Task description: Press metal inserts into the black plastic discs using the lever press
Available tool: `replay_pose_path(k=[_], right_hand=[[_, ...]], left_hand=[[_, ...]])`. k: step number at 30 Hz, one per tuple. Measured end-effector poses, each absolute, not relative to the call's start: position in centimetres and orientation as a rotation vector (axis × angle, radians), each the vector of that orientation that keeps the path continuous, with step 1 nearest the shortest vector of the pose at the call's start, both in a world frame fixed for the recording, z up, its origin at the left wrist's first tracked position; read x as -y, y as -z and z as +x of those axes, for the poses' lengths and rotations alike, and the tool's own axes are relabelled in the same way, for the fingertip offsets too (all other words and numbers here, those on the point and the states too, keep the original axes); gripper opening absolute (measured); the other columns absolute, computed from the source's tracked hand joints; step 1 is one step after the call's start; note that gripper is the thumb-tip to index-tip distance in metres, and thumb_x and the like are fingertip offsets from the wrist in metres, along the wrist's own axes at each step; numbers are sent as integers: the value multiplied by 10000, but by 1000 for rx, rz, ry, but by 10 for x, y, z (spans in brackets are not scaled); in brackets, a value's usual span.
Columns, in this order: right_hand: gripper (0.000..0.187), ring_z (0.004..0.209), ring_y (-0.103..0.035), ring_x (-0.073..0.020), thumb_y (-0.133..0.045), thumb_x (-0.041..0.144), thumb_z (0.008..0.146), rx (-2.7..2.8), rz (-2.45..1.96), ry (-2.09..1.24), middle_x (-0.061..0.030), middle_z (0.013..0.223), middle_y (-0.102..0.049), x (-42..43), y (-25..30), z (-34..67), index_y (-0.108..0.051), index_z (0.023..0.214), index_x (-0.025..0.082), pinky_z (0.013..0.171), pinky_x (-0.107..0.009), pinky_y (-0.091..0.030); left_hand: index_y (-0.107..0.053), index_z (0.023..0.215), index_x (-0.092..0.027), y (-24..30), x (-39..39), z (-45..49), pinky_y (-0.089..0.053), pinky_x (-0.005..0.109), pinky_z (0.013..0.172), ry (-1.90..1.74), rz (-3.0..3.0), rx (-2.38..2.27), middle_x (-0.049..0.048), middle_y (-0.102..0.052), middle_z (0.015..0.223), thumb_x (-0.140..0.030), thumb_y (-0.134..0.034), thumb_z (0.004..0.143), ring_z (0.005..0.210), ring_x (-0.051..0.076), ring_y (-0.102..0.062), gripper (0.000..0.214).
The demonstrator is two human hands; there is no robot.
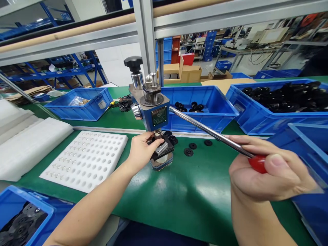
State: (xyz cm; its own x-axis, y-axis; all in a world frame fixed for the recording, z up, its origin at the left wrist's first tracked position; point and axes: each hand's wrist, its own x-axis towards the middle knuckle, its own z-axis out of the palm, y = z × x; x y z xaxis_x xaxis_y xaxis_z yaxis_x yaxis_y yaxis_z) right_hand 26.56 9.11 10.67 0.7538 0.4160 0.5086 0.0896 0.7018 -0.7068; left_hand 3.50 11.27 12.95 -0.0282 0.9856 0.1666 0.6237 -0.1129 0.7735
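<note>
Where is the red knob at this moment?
In the head view, the red knob is right of centre, at the near end of the lever, in the right hand.

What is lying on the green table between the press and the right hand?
Three separate black discs lie there in the head view, with the silver lever above.

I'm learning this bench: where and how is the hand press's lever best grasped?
Probably by the red knob at its outer end, from the right. The lever slopes down rightward from the hand press, so that end stands clear of the machine's body and likely gives most leverage; the right hand holds it there.
</note>
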Motion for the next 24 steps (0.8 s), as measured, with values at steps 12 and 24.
replay_pose_path(k=[12, 24], right_hand=[[244, 564, -679, -273, -463, 162, 717, 672, -732, -49, -38, 545, -605, -97, -95, 259, -674, 595, 178, 474, -403, -484], [235, 685, -722, -264, -475, 199, 801, 843, -732, -77, -57, 738, -718, -98, -46, 254, -703, 750, 171, 582, -433, -580]], left_hand=[[-772, 856, -185, -131, -111, 41, -535, 302, 789, -1043, 1734, -1717, 34, -785, 874, -291, -744, 743, 812, 210, -705, 157], [-747, 887, -179, -126, -113, 41, -515, 305, 770, -1062, 1831, -1724, 48, -784, 878, -285, -723, 780, 806, 211, -706, 152]])
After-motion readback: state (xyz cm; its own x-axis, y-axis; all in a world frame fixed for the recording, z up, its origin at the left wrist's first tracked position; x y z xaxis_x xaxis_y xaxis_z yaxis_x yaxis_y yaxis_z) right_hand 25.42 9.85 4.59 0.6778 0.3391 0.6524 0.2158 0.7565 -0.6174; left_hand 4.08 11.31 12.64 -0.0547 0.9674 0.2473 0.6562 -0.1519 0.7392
